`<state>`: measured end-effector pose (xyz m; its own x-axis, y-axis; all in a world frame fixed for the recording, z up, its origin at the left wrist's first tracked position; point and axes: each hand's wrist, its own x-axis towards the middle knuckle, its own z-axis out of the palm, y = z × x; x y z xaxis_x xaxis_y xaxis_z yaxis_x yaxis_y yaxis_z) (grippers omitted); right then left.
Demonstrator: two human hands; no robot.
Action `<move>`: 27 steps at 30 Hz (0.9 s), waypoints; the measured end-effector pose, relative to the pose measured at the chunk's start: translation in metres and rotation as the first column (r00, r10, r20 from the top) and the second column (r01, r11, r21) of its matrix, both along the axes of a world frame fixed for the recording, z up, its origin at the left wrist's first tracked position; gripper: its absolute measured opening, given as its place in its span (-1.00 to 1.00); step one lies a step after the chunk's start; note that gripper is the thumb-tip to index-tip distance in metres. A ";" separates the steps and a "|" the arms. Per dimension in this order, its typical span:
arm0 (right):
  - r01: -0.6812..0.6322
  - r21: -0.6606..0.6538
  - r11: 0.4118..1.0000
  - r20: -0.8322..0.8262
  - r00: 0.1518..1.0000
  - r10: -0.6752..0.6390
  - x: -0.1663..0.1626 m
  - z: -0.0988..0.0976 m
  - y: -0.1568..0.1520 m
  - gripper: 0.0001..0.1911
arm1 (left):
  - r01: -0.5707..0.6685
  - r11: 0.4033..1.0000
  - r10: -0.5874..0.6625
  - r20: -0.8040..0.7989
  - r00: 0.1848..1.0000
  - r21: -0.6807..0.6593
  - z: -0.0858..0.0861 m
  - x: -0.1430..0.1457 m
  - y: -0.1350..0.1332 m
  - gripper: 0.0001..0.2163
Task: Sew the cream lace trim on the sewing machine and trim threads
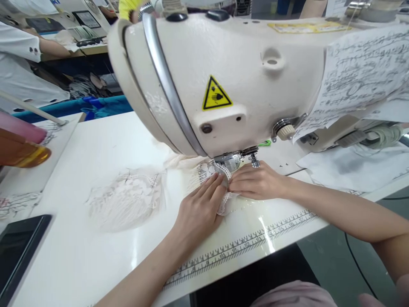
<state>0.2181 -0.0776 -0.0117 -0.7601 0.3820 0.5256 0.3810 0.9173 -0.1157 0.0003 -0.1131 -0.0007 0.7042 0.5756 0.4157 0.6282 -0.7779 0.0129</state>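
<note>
A piece of white lace fabric (226, 204) with a scalloped edge lies under the presser foot area of a sewing machine (243, 76). My left hand (201, 209) rests on it from the left, its fingers stretched out and pressing it down. Close by on the right, my right hand (258, 182) has its fingers bent together at the edge of the lace, and its fingertips are partly hidden. The needle is hidden behind the machine head. Farther left on the table, a second white lace piece (128, 198) lies loose.
A printed ruler strip (239, 247) runs along the table's front edge. To the left are a black phone (19, 251) and an amber container (25, 147). Paper with handwriting (361, 76) hangs on the machine. A co-worker's arm (54, 47) shows behind at left.
</note>
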 end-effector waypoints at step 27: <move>0.004 0.104 0.995 -0.126 0.992 0.009 -0.013 0.004 -0.006 -0.81 | -0.049 0.997 0.051 0.019 0.999 -0.064 0.002 -0.005 0.002 -0.78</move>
<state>0.2055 -0.0839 -0.0074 -0.6857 0.3188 0.6543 0.3672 0.9277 -0.0671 -0.0048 -0.1112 0.0018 0.6653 0.6358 0.3913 0.6655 -0.7426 0.0751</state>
